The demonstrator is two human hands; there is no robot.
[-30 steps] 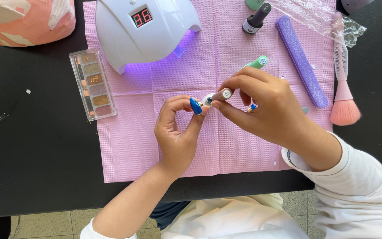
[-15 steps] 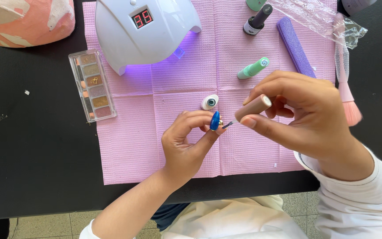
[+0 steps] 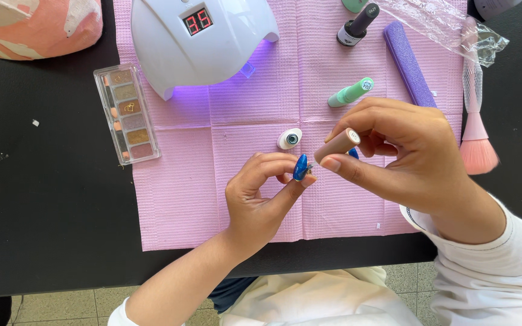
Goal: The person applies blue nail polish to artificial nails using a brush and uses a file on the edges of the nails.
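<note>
Near the middle of the frame the left hand pinches a blue false nail between thumb and fingertips, holding it up over the pink paper mat. The right hand comes in from the right and grips a tan brush cap between thumb and fingers; its thin brush tip points down-left and meets the edge of the blue nail. Just above the nail, on the mat, lies a small white bottle on its side, its open blue mouth facing the camera.

At the top centre stands a white domed nail lamp, with a small dark display showing red digits and violet light spilling onto the mat below it. Left of the mat, on the black table, sits a long clear case with a row of small brown, gold and pink compartments. In the upper right of the mat lie a mint-green bottle with a round white label on its cap, a dark-capped bottle with a white label band, and a purple nail buffer lying slantwise. At the right edge a pink dust brush rests partly under crumpled clear plastic wrap. A pink-and-white patterned cushion fills the upper left corner.
</note>
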